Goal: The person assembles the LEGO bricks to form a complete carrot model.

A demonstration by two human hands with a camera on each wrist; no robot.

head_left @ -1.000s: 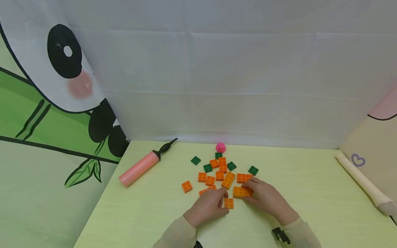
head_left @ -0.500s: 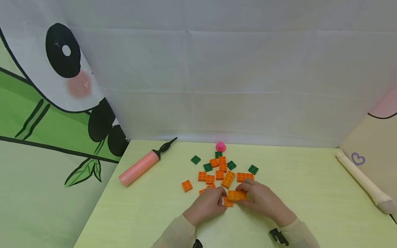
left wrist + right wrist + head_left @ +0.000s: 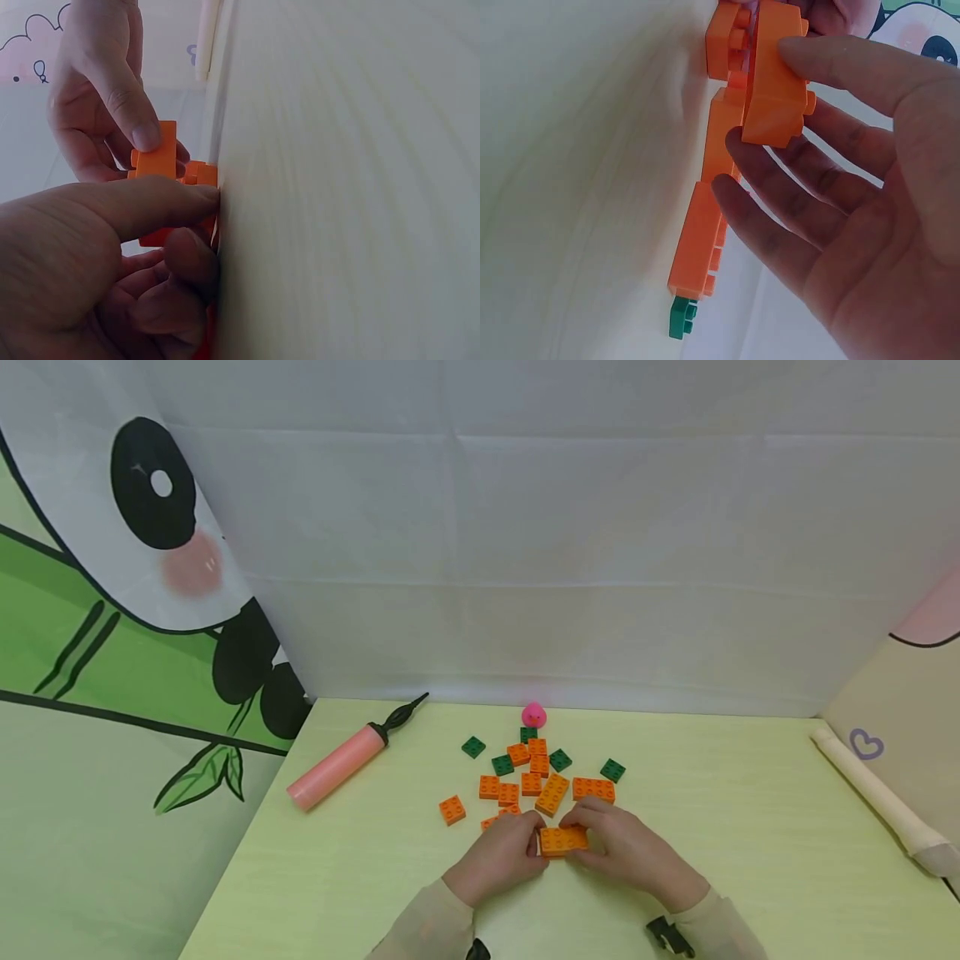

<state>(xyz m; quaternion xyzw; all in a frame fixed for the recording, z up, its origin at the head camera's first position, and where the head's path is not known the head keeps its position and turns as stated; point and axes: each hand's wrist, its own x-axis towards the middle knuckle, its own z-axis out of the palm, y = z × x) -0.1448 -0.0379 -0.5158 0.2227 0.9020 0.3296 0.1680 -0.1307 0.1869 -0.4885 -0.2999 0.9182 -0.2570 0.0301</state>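
My right hand pinches a long orange building brick between thumb and fingers. In the right wrist view this long brick hangs just above a small orange brick, studs facing away from the table. A narrow gap shows between the two. My left hand rests low at the table and holds the small brick between thumb and curled forefinger. From the head view the small brick is hidden under the long one. In the left wrist view my left thumb covers part of the bricks.
Several orange bricks and green bricks lie loose beyond my hands. A pink ball-like piece with a face sits at the back. A pink hand pump lies at left, a rolled cream sheet along the right edge.
My right hand has lifted the long orange brick and carried it left over the small one. My left hand has shifted slightly and stays at the small brick.
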